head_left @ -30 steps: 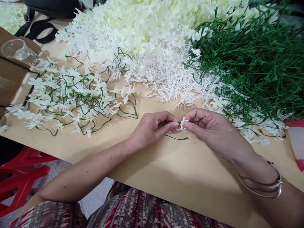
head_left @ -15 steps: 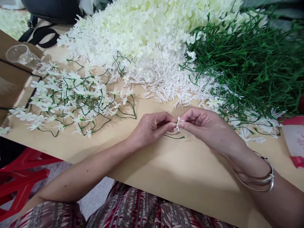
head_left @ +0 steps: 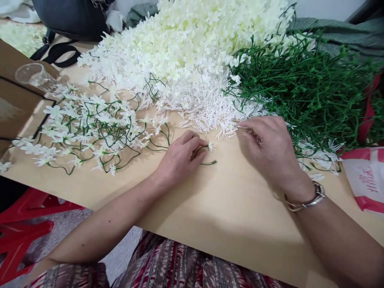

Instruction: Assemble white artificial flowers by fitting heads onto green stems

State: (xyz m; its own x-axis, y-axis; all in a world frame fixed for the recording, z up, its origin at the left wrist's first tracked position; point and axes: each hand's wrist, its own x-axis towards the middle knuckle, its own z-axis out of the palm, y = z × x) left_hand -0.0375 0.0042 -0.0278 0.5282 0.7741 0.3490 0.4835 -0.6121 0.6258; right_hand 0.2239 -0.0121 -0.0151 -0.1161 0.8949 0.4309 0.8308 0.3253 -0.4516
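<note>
My left hand (head_left: 183, 156) is closed in a pinch on a green artificial flower stem (head_left: 200, 150). A small white flower (head_left: 211, 147) sits on the stem's tip, just beyond the fingers, and another stem end (head_left: 213, 162) sticks out below. My right hand (head_left: 268, 146), with a bracelet at the wrist, is at the front edge of the white stamen pile (head_left: 207, 104). Its thumb and index finger are brought together at a white stamen piece (head_left: 233, 126); the fingertips partly hide it. Left of my hands lie white flowers on green stems (head_left: 102, 124).
White and cream petals (head_left: 192, 44) are heaped behind the stamens. At right are a heap of green stems (head_left: 300, 88) and a red-and-white packet (head_left: 367, 176). A clear plastic cup (head_left: 37, 76) lies tilted at left by a cardboard box (head_left: 12, 96); a black bag (head_left: 72, 18) is behind.
My right hand has let go of the white flower and moved right and away to the stamen pile. My left hand has drawn slightly left, keeping the stem with the flower on its tip.
</note>
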